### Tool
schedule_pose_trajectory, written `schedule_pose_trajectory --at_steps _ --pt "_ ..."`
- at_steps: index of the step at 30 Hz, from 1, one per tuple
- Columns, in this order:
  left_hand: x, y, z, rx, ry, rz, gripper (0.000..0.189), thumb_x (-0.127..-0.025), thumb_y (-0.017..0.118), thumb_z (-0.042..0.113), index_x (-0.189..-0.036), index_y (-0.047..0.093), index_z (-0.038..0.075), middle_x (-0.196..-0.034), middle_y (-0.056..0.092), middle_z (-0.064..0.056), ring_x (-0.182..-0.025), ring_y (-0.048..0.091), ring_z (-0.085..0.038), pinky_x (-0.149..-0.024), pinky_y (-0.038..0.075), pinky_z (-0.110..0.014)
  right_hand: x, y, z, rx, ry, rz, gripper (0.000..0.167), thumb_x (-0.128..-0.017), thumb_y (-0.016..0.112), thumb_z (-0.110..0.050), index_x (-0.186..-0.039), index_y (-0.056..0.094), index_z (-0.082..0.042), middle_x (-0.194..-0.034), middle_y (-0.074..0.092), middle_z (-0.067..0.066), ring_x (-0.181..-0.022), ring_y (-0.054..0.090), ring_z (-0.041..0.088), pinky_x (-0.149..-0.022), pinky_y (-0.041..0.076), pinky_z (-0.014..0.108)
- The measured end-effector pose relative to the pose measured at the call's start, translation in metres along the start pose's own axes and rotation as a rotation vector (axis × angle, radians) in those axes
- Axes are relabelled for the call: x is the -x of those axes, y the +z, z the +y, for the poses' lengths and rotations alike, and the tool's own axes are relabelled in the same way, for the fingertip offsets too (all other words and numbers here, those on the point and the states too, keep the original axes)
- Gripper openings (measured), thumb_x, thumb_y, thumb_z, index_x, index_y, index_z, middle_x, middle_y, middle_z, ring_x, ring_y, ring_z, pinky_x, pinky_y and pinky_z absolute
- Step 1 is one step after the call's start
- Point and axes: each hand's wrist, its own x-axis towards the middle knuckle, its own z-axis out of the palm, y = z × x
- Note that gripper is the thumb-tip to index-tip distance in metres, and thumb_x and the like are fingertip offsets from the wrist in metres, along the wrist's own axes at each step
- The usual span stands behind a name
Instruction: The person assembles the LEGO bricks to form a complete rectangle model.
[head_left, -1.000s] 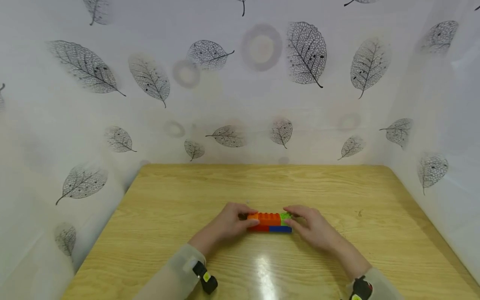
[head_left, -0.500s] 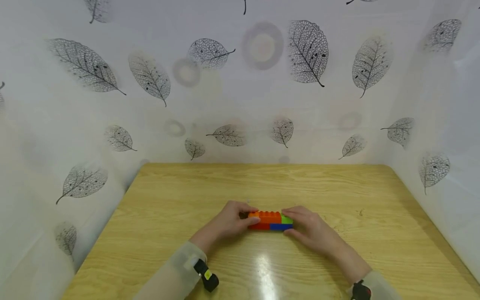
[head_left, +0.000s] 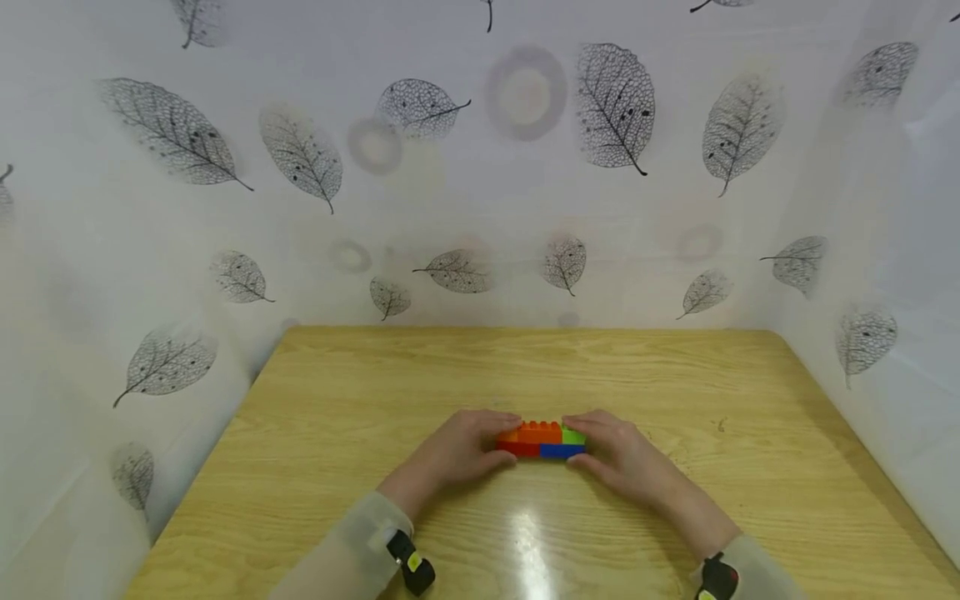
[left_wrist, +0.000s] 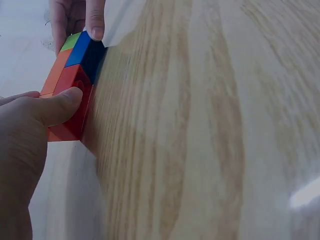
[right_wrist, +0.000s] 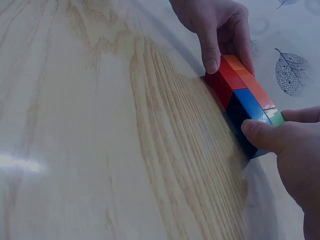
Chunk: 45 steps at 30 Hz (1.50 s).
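Two layers of toy building bricks are joined in a short bar near the middle of the table. Below lie a red brick and a blue brick. On top sit an orange brick, a longer red-orange brick with studs showing and a green brick. My left hand grips the left end, its thumb on the red brick. At the other end my right hand holds on, thumb against the blue brick. Fingers partly cover both ends. I cannot tell whether the bar touches the table.
The light wood table has a glossy glare spot in front of the bricks. A white leaf-printed sheet stands round its back and sides. Dark wrist cameras are strapped over both sleeves.
My right thumb has moved down from the green brick to the blue one. The left thumb has dropped from the upper layer to the lower red brick. The bar has hardly moved.
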Motion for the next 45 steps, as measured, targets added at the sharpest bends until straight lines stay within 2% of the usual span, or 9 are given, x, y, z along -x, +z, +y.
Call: schedule_pose_trajectory --at_steps 10,18,23,28,33,38,45 --pt "-0.003 0.0 -0.003 0.047 -0.043 0.006 0.052 -0.095 0.083 0.029 -0.141 0.069 0.011 -0.136 0.069 0.001 -0.124 0.066 -0.012 -0.108 0.049 -0.033 -0.005 -0.006 0.001 -0.059 0.079 -0.079 0.054 -0.091 0.086 -0.018 -0.139 0.068 -0.003 -0.132 0.07 0.005 -0.12 0.067 0.024 -0.101 0.055 0.048" --pt "-0.007 -0.006 -0.002 0.202 -0.194 -0.038 0.049 -0.094 0.084 0.031 -0.14 0.072 0.02 -0.134 0.069 0.007 -0.124 0.064 -0.01 -0.108 0.049 -0.036 -0.011 -0.012 0.006 -0.127 0.137 -0.147 0.054 -0.094 0.084 -0.024 -0.14 0.066 -0.002 -0.134 0.07 0.008 -0.122 0.067 0.028 -0.103 0.053 0.05" --pt "-0.01 -0.008 -0.004 0.23 -0.253 -0.05 0.047 -0.093 0.086 0.033 -0.138 0.074 0.024 -0.133 0.07 0.01 -0.128 0.062 -0.014 -0.111 0.047 -0.04 -0.016 -0.015 0.008 -0.158 0.203 -0.189 0.052 -0.094 0.084 -0.026 -0.139 0.068 -0.005 -0.136 0.069 0.01 -0.126 0.065 0.03 -0.107 0.049 0.053" --pt "-0.011 -0.008 -0.005 0.267 -0.273 -0.05 0.046 -0.092 0.086 0.032 -0.136 0.075 0.023 -0.13 0.071 0.01 -0.129 0.061 -0.013 -0.111 0.046 -0.04 -0.019 -0.017 0.008 -0.18 0.27 -0.217 0.049 -0.094 0.083 -0.029 -0.138 0.07 -0.009 -0.136 0.069 0.009 -0.13 0.062 0.033 -0.109 0.047 0.055" --pt "-0.012 -0.008 -0.008 0.337 -0.285 -0.048 0.045 -0.091 0.087 0.029 -0.134 0.076 0.019 -0.126 0.073 0.01 -0.122 0.063 -0.007 -0.107 0.049 -0.033 -0.021 -0.018 0.01 -0.195 0.306 -0.236 0.047 -0.095 0.082 -0.03 -0.137 0.071 -0.012 -0.136 0.069 0.006 -0.132 0.06 0.033 -0.11 0.046 0.056" --pt "-0.015 -0.008 -0.012 0.338 -0.295 -0.058 0.044 -0.091 0.087 0.031 -0.132 0.077 0.019 -0.121 0.074 0.012 -0.11 0.065 -0.004 -0.1 0.052 -0.029 -0.022 -0.017 0.015 -0.224 0.328 -0.25 0.046 -0.096 0.082 -0.033 -0.136 0.072 -0.013 -0.136 0.069 0.004 -0.133 0.059 0.033 -0.111 0.045 0.056" --pt "-0.016 -0.008 -0.014 0.332 -0.335 -0.078 0.046 -0.092 0.085 0.04 -0.135 0.076 0.026 -0.125 0.072 0.012 -0.106 0.064 -0.006 -0.097 0.052 -0.032 -0.023 -0.016 0.021 -0.249 0.349 -0.258 0.048 -0.095 0.082 -0.037 -0.136 0.072 -0.014 -0.136 0.069 0.003 -0.133 0.058 0.032 -0.113 0.043 0.058"
